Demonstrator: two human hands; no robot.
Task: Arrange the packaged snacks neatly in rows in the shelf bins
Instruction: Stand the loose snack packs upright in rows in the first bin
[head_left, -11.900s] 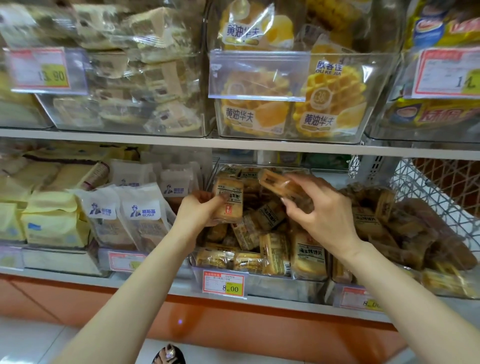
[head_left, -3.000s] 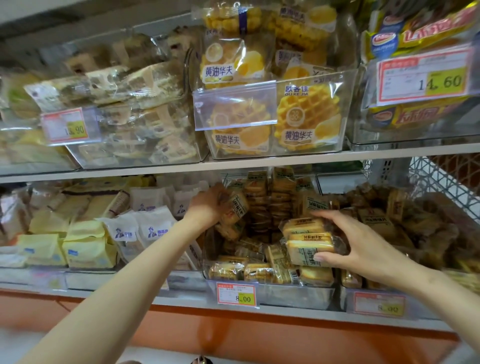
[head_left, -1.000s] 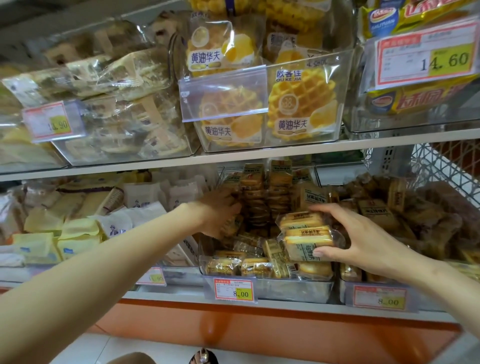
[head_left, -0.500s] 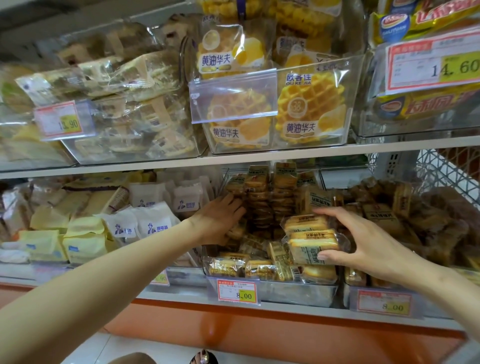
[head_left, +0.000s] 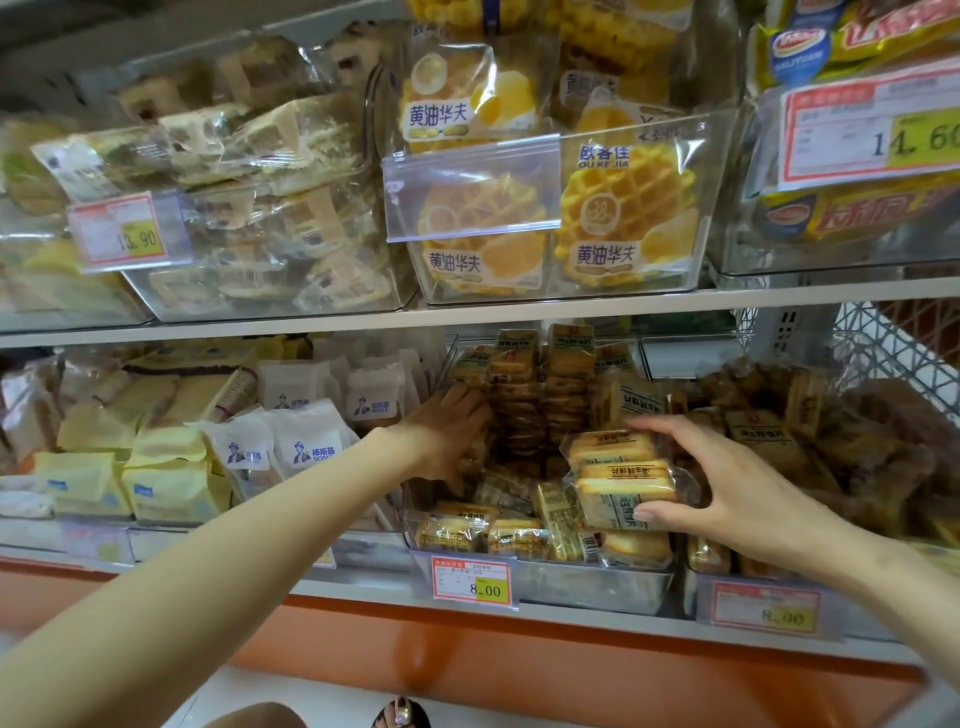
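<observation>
Showing two snack packets (head_left: 618, 478), one lying flat on the other, held just above the front right part of the clear shelf bin (head_left: 597, 590) on the lower shelf (head_left: 363, 590). Each is a pale, block-shaped cake sealed in glossy film. By their look, the packets are light, the film is slippery and crinkles easily, and the cake is soft enough to dent or crumble under a hard squeeze. The broad top and bottom faces appear the safest places to take hold; the sealed film ends would likely slip or tear.

The right hand (head_left: 727, 499) grips the pair this way, spread wide, with its fingers (head_left: 670, 428) curved over the upper packet and the thumb under the lower one. The left hand (head_left: 447, 431) reaches into the left side of the same bin beside the rear stacks (head_left: 540, 395). Its fingertips are hidden among the packets, so whether it holds anything cannot be told.

The rear stacks stand in tidy columns, while the loose packets (head_left: 498, 530) along the front wall lie at mixed angles. A price tag (head_left: 475, 582) marked 8.00 hangs on the bin front. White packets (head_left: 306, 449) fill the neighbouring bin to the left and brown snacks (head_left: 769, 441) the one to the right. Waffle packs (head_left: 623, 208) sit on the shelf above.
</observation>
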